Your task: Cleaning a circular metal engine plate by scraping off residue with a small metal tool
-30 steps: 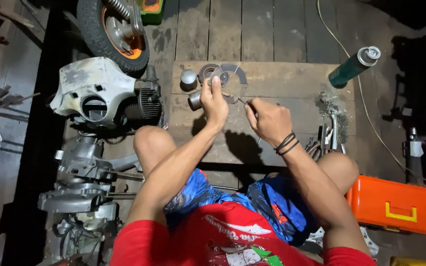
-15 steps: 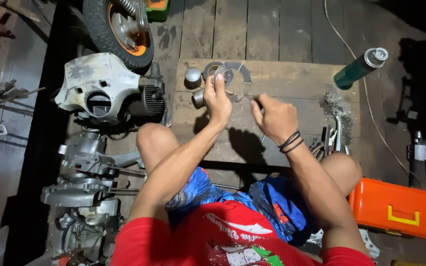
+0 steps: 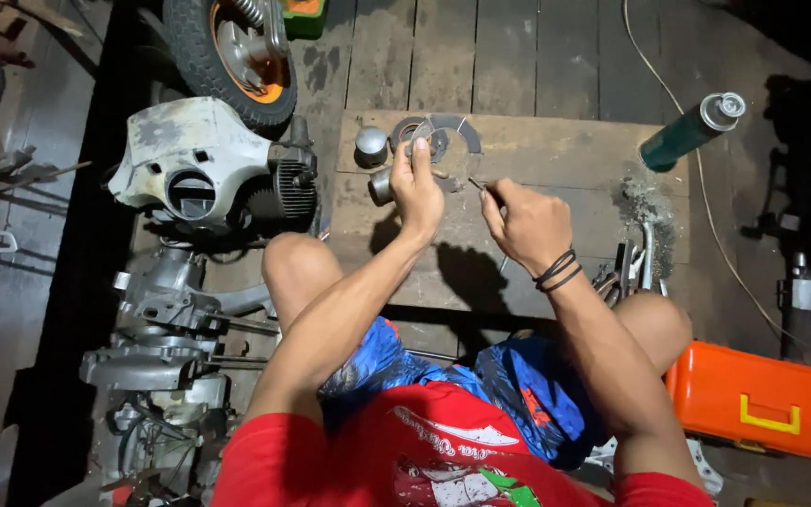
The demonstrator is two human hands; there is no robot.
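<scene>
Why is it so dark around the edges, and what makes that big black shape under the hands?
Head view: one light shines down on the middle, so the wooden board is bright while the far right and left edges fade to black; the left hand and right hand block that light and cast a dark shadow on the board; the orange toolbox looks sharp, with no strong blur.

Likely repair workshop: engine parts, wheel, orange toolbox, plank floor.
</scene>
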